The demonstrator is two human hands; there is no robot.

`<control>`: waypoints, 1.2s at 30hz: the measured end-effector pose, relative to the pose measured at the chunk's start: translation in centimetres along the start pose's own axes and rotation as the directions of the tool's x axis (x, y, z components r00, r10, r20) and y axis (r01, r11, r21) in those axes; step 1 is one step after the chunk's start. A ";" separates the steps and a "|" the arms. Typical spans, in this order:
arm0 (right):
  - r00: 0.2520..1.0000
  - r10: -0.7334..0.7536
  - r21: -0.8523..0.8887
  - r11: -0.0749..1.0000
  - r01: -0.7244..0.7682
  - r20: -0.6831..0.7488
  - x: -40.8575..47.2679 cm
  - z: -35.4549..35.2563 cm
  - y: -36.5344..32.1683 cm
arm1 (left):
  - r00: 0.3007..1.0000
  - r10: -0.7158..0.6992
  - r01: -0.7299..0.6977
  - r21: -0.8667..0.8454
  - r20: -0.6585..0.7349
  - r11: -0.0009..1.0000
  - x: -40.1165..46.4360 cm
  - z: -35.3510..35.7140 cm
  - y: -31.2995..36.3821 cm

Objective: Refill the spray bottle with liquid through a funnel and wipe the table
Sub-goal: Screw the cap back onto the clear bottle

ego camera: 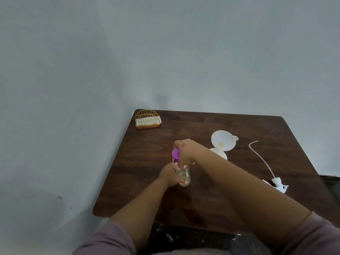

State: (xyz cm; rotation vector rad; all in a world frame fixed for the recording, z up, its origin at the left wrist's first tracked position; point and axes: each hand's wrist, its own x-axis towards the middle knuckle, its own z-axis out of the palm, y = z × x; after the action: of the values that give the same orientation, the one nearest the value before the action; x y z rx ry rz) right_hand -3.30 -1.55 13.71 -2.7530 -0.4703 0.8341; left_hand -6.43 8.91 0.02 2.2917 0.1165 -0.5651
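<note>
**Inspector A:** Spray bottle [184,174] location, please.

**Inspector B:** Centre of the frame, upright on the dark wooden bench [211,196]. Clear body, some clear liquid in the lower part. Purple top [175,154] sits at its neck.

**Inspector A:** Hands?

**Inspector B:** Left hand [170,174] is wrapped round the bottle's body from the left, fingers curled about it near the base. Right hand [186,152] comes in from the right, fingers closed over the purple top. How far that top is seated, I cannot tell; the hand covers the joint.

**Inspector A:** Funnel?

**Inspector B:** White funnel [222,142] lies on its side on the bench, right of the bottle, just behind the right wrist.

**Inspector A:** Other items?

**Inspector B:** White spray-head part with a long thin tube [261,159] lies at the right of the frame, well apart from the bottle. Gold wire napkin holder [147,119] with white napkins stands at the bench's upper left corner, by the wall.
</note>
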 end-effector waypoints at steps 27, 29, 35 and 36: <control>0.912 -0.030 0.190 0.975 0.117 -0.408 21.9 -16.0 5.1 | 0.963 0.106 -0.167 -0.242 -0.246 0.956 22.2 -15.9 9.2; 0.912 -0.033 0.187 0.975 0.119 -0.408 23.6 -16.2 5.8 | 0.957 0.077 -0.156 -0.272 -0.279 0.950 23.6 -16.0 9.4; 0.919 -0.066 0.193 0.969 0.152 -0.389 27.0 -15.9 7.6 | 0.945 0.044 -0.120 -0.221 -0.323 0.968 26.7 -16.3 8.9; 0.917 -0.066 0.203 0.967 0.157 -0.393 27.4 -15.7 7.8 | 0.946 0.040 -0.117 -0.224 -0.323 0.968 27.0 -16.3 8.8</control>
State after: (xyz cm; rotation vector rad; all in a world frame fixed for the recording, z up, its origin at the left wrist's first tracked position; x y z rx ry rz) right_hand 29.05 -0.65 10.50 -2.5528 -0.4177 0.2841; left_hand 25.87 11.73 4.19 2.1200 0.2347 -0.1275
